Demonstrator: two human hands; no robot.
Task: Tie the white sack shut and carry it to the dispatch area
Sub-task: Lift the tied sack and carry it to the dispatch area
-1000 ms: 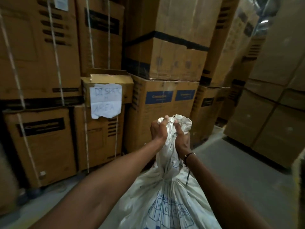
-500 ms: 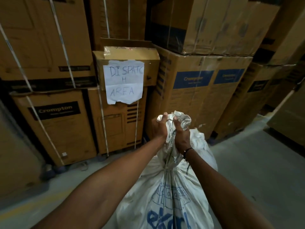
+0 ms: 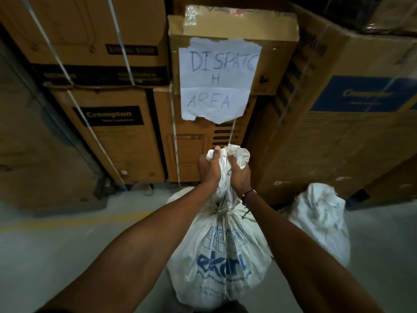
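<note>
The white sack [image 3: 221,256] with blue print hangs in front of me, its neck tied with cord. My left hand [image 3: 209,166] and my right hand [image 3: 240,175] both grip the bunched top of the sack above the knot, side by side. A thin black band sits on my right wrist. Straight ahead, a paper sign reading "DISPATCH AREA" [image 3: 217,80] is stuck on a cardboard box.
Tall stacked cardboard boxes [image 3: 108,132] with white straps form a wall just ahead. A large box with a blue label [image 3: 338,123] leans at the right. A second white sack [image 3: 320,220] lies on the grey floor [image 3: 56,245] to the right.
The view has closed in on the sign and boxes and tipped downward. A second white sack has come into view on the right. Both hands keep their grip on the sack's top.
</note>
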